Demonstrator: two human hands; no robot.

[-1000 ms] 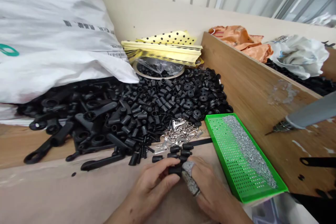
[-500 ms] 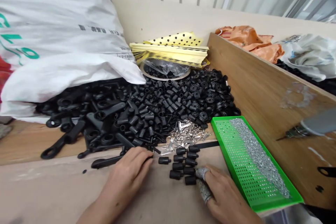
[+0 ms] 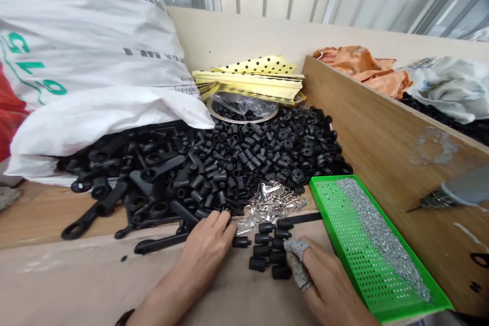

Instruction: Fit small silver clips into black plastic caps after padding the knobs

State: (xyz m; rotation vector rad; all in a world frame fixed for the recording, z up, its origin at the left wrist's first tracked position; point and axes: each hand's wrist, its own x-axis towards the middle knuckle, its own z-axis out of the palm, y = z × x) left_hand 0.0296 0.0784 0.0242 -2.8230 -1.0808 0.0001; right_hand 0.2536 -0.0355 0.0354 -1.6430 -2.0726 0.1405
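My left hand [image 3: 210,244] is at the front edge of the heap of black plastic parts [image 3: 237,163], fingers curled down and fingertips among small dark pieces. Whatever it pinches is hidden. Just right of its fingers lies a single black cylinder with a thin stem [image 3: 241,242]. My right hand [image 3: 324,280] has grey coverings on its thumb and index finger [image 3: 297,248]. Those two digits are pressed close together at the stem ends of a double row of black cylinders [image 3: 261,250]. Anything between them cannot be made out.
A green perforated tray [image 3: 344,265] of small silvery pieces stands at the right. Shiny metal clips [image 3: 271,198] lie before the heap. Behind are a metal bowl [image 3: 244,121] and yellow dotted sheets [image 3: 255,83]. A white sack [image 3: 107,56] stands left, and a wooden divider [image 3: 382,122] runs along the right.
My left hand has moved slightly right and forward, deeper against the heap's edge. My right hand stays beside the cylinders. The whole view has shifted a little down.
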